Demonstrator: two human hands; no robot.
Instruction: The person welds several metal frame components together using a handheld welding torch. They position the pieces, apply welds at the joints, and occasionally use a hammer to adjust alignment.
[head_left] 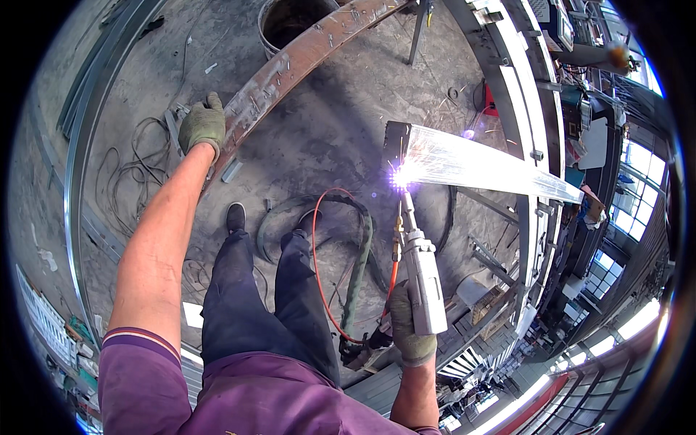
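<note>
My right hand point(412, 326), in an olive work glove, is wrapped round the rear of a grey torch point(422, 272) with a narrow nozzle. A violet-white arc point(401, 177) with sparks burns at the nozzle's tip, on the near corner of a steel box section point(464, 156). Glare washes out much of that section; its left end looks dark. My left hand point(202, 125), gloved too, lies at the edge of a rusty curved steel beam point(279, 76). Its fingers are curled and partly hidden, so what they hold is unclear.
A red hose point(315, 250) and a green-sleeved hose point(362, 254) loop beside my legs. Thin cables point(138, 174) lie coiled on the left floor. A round bucket point(290, 25) stands behind the rusty beam. Long curved steel frames point(518, 87) stand at the right.
</note>
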